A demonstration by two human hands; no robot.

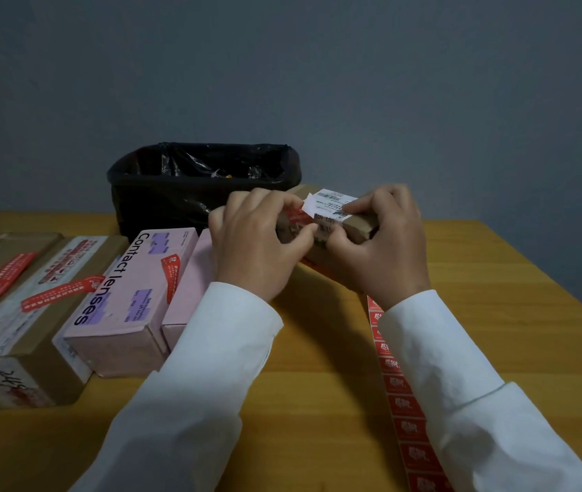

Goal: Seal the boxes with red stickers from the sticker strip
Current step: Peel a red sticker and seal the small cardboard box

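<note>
1. At table centre, we see a small brown box point(350, 227) held up off the wooden table point(495, 278), white shipping label on top.
2. Left hand point(257, 243) has fingers curled, pinching a red sticker point(295, 216) against the box's left end.
3. Right hand point(382, 243) grips the box's right end, thumb on the near face.
4. Sticker strip point(403, 403) runs along the table under the right sleeve toward the near edge.
5. Left: two pink boxes point(129, 296) and two brown boxes point(23, 314), three showing red stickers.
6. Far side: black-lined bin point(204, 186).
</note>
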